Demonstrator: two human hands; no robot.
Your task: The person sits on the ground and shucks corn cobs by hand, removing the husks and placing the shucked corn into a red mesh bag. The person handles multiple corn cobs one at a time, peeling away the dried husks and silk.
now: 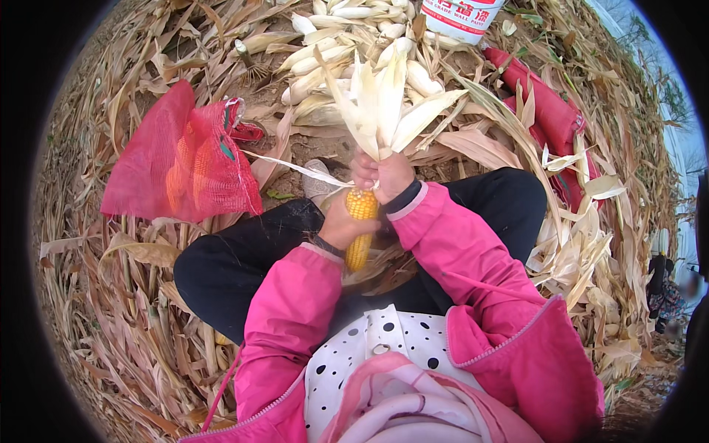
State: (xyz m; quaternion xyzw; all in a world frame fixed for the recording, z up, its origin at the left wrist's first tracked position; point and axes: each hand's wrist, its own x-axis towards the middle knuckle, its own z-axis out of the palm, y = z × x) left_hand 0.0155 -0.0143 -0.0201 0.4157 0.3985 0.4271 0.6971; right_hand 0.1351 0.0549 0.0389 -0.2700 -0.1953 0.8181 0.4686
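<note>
A bare yellow corn cob (pixel 361 207) sits in my left hand (pixel 344 222), its kernels showing above and below the fingers. My right hand (pixel 390 173) is closed around the base of the pale husk leaves (pixel 382 111), just beyond the cob's upper end. The leaves fan out away from me, and one thin strip (pixel 299 164) trails to the left. My fingers hide the place where husk and cob meet, so I cannot tell how far they are still joined.
Unhusked corn ears (pixel 332 61) lie heaped ahead, beside a white paint bucket (pixel 462 19). A red mesh bag (pixel 183 160) holding orange-yellow cobs lies left; folded red bags (pixel 545 105) lie right. Dry stalks and husks (pixel 133 310) cover the ground. Another person (pixel 667 293) is at the far right.
</note>
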